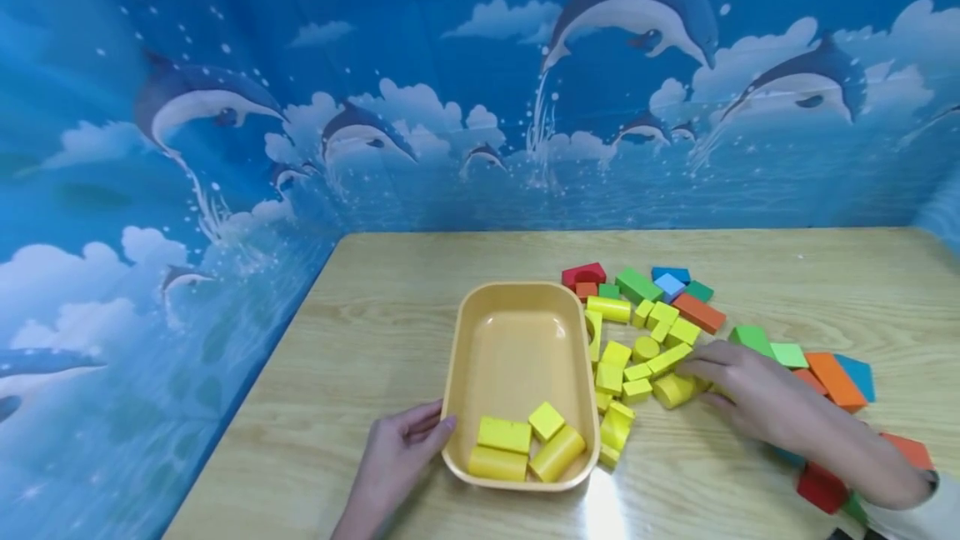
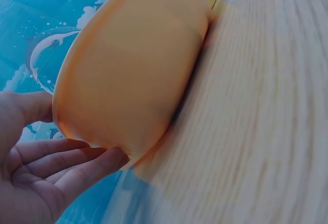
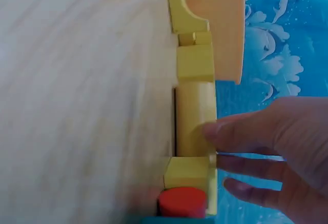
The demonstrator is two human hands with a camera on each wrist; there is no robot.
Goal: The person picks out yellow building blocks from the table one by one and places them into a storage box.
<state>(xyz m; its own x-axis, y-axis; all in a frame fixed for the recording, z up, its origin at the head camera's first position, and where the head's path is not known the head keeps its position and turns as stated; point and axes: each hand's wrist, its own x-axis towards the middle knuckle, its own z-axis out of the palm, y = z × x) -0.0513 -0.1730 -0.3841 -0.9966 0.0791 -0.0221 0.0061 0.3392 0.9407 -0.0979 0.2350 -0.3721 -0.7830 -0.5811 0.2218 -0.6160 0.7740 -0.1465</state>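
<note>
A tan plastic tray (image 1: pixel 517 357) sits in front of me with several yellow blocks in its near end. My left hand (image 1: pixel 397 452) grips its near left corner, thumb on the rim and fingers beneath; the left wrist view shows this hand (image 2: pixel 56 167) against the tray's side (image 2: pixel 128 70). To the right, my right hand (image 1: pixel 742 390) reaches down to a yellow cylinder (image 1: pixel 672 391) lying on the table, fingertips at its right end. In the right wrist view, the right hand (image 3: pixel 271 147) pinches the cylinder (image 3: pixel 192 119) at its top edge; some fingertips are hidden behind it.
Many yellow blocks (image 1: pixel 618 357) lie between the tray and my right hand. Green, blue, red and orange blocks (image 1: pixel 699 312) spread behind them, and more (image 1: pixel 836 382) lie around my right forearm. A dolphin-print curtain (image 1: pixel 450 107) hangs along the table's far and left edges.
</note>
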